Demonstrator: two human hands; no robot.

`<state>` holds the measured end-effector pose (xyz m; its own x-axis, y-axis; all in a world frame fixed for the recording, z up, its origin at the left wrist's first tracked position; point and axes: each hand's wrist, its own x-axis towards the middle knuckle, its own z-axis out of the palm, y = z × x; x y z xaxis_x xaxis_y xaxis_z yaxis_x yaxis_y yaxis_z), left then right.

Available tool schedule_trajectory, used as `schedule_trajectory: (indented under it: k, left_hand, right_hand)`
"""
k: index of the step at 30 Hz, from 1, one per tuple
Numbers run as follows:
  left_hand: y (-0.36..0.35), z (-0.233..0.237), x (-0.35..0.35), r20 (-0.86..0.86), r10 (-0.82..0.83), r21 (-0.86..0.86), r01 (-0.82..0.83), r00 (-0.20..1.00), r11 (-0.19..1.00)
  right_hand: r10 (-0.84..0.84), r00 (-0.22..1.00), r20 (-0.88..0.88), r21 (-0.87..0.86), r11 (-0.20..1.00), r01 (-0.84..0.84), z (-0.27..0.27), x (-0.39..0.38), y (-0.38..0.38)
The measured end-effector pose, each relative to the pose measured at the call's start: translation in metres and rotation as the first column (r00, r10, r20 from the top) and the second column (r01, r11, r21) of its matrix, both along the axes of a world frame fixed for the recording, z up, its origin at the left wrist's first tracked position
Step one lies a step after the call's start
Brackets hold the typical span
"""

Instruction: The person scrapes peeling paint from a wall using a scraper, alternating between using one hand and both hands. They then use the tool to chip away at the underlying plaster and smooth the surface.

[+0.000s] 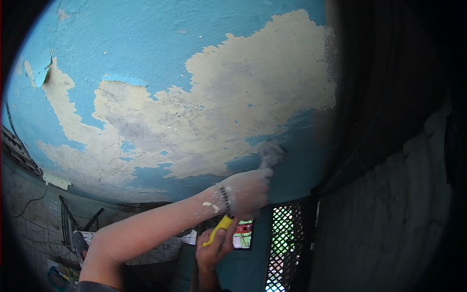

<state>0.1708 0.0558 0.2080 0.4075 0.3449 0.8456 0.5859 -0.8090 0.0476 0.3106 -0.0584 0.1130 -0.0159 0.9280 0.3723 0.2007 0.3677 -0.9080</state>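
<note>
My left hand (247, 192), dusted with pale paint flakes and blurred by motion, is closed on a scraper. The blurred grey scraper head (272, 152) is against the lower right of the wall (233, 97), where blue paint borders a large bare cream patch. A dark beaded bracelet (224, 199) circles my left wrist. Below it, my right hand (212, 254) is closed around a yellow handle (221, 227). The handle's upper end runs behind my left wrist, so its join with the scraper head is hidden.
A curled paint flap (44, 73) sticks out at the wall's left. Lower down are a lattice screen (283, 243), a bright window (242, 236) and a dark metal frame (68, 221). A grey corrugated surface (389, 209) fills the right side.
</note>
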Motion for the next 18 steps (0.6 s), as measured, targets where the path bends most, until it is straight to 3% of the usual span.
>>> schedule_trajectory:
  k: [4, 7, 8, 9, 10, 12, 14, 18]
  left_hand:
    - [0.009, 0.059, 0.006, 0.134, -0.003, 0.178, -0.021, 0.991, 0.984]
    - [0.000, 0.057, 0.002, 0.108, 0.048, 0.123, -0.061, 0.993, 0.991]
    - [-0.002, 0.044, 0.003, 0.108, 0.025, 0.059, -0.032, 0.994, 0.998]
    - [-0.003, 0.024, 0.004, 0.105, 0.006, -0.006, -0.005, 0.994, 1.000]
    - [-0.005, -0.004, 0.007, 0.111, 0.027, -0.035, -0.024, 0.993, 0.999]
    - [-0.006, -0.044, 0.005, 0.123, 0.031, -0.065, -0.023, 0.992, 0.998]
    - [-0.009, -0.061, 0.002, 0.130, -0.034, -0.053, 0.041, 0.991, 0.998]
    - [-0.002, 0.001, -0.006, 0.056, 0.037, 0.037, -0.039, 0.998, 0.999]
  right_hand:
    - [-0.020, 0.998, -0.061, 0.067, 0.997, 0.024, 0.066, 0.001, 0.013]
    - [-0.014, 0.999, -0.045, 0.057, 0.998, 0.017, 0.069, 0.000, 0.004]
    - [-0.053, 0.999, 0.007, 0.046, 0.998, 0.052, 0.053, 0.002, 0.004]
    - [-0.067, 0.979, 0.192, 0.092, 0.995, 0.050, 0.028, 0.014, 0.002]
    - [-0.002, 0.988, 0.157, -0.001, 1.000, 0.002, 0.017, 0.006, -0.009]
    - [0.052, 0.995, 0.081, -0.017, 0.999, -0.051, -0.036, 0.010, -0.008]
    - [0.059, 0.996, 0.070, -0.009, 0.998, -0.058, -0.049, 0.009, -0.009]
    - [0.000, 0.998, 0.069, 0.064, 0.998, -0.004, 0.000, -0.008, 0.008]
